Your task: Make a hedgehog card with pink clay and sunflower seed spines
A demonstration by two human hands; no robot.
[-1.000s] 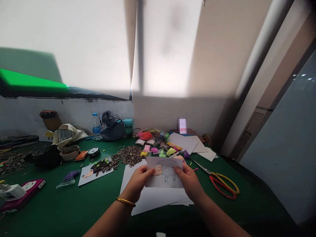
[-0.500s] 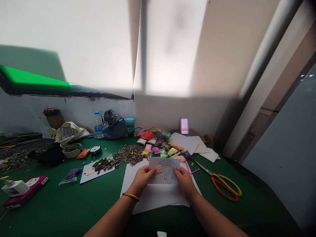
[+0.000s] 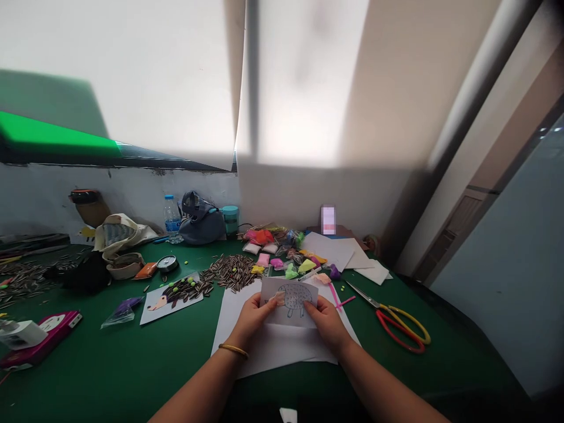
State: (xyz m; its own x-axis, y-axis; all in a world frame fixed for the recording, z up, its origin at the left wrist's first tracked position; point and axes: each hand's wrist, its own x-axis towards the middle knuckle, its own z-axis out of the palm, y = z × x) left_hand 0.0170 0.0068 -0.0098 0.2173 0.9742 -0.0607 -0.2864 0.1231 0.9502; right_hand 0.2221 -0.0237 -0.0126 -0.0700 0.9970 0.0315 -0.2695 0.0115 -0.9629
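A small white card point(image 3: 296, 320) with a drawn, stippled animal is held up between my hands; a peach-coloured patch covers the animal's head at the left. My left hand point(image 3: 254, 317) grips the card's left side, thumb pressed on or beside that patch. At the card's right side my right hand point(image 3: 328, 320) closes on it, thumb in front. Fingers behind the card are hidden. Beneath it, white paper sheets point(image 3: 264, 358) lie on the green table. A pile of striped sunflower seeds point(image 3: 233, 271) sits just beyond, beside bags of coloured clay point(image 3: 277, 264).
To the right lie large scissors point(image 3: 399, 323) with red and yellow handles. At left are a seed-decorated hedgehog picture point(image 3: 152, 314), a purple clay bag point(image 3: 126, 308) and a pink power strip point(image 3: 44, 341). A phone point(image 3: 328, 220), water bottle point(image 3: 172, 220) and blue bag point(image 3: 201, 226) stand at the back.
The card has tilted slightly and shifted a little left in my hands. Both hands keep their grip. The whole view has shifted slightly; the table things look unmoved.
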